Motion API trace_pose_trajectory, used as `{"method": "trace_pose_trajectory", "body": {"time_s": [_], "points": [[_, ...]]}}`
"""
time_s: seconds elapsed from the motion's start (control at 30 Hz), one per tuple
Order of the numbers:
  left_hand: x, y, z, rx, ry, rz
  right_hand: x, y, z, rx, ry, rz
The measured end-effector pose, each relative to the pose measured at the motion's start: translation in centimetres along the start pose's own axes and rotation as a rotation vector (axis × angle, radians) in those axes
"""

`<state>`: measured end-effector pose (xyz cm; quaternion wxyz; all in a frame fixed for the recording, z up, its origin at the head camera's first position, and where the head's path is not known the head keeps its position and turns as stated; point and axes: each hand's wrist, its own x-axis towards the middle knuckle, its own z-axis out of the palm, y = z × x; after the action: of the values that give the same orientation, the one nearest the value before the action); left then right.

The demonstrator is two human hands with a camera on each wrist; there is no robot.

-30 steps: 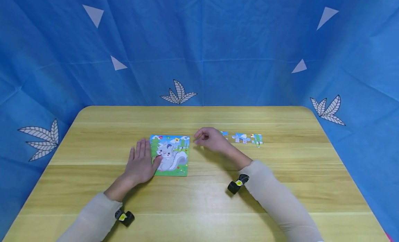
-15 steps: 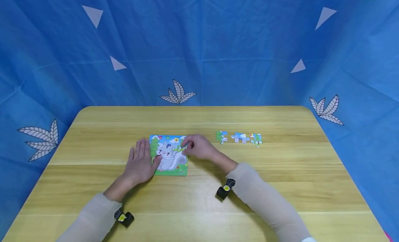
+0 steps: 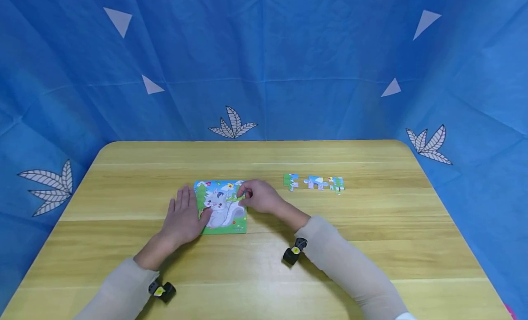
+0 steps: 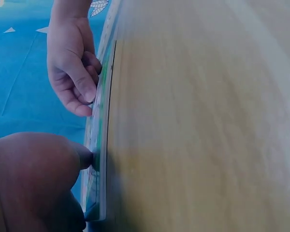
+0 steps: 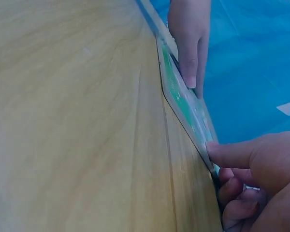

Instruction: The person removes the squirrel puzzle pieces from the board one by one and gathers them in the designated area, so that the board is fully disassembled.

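Observation:
A square jigsaw puzzle (image 3: 226,221) with a grey squirrel picture lies on the table left of centre. My left hand (image 3: 180,219) lies flat along its left side, the thumb resting over the picture's edge. At the upper right part of the puzzle is my right hand (image 3: 261,197), thumb and forefinger bent together in a pinch on a puzzle piece, mostly hidden by the fingertips. In the right wrist view, the right thumb (image 5: 232,153) touches the puzzle's face near its edge while the other fingers curl below. The left hand (image 5: 191,53) shows beyond, on the far side.
Three loose areas of jigsaw pieces lie in a row to the right: a green one (image 3: 290,181), a blue one (image 3: 316,182) and a tree-patterned one (image 3: 337,184). The wooden table (image 3: 264,274) ends against a blue cloth backdrop (image 3: 264,58).
My right hand has moved left from beside the puzzle onto its upper right part, uncovering the green loose piece. The left hand keeps its place on the puzzle's left side.

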<state>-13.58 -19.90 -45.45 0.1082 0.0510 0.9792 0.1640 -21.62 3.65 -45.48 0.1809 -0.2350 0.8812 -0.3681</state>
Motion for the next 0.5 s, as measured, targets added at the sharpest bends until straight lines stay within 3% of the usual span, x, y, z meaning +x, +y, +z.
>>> {"method": "trace_pose_trajectory", "body": {"time_s": [0.13, 0.33, 0.5], "points": [[0.3, 0.2, 0.1, -0.030, 0.017, 0.040, 0.0, -0.1, 0.0, -0.003, -0.004, 0.001], [1.2, 1.3, 0.6, -0.032, -0.005, 0.177, 0.0, -0.1, 0.1, -0.002, 0.005, 0.008], [1.8, 1.4, 1.7, 0.006, -0.060, 0.182, 0.1, 0.0, 0.3, -0.012, 0.026, 0.005]]}}
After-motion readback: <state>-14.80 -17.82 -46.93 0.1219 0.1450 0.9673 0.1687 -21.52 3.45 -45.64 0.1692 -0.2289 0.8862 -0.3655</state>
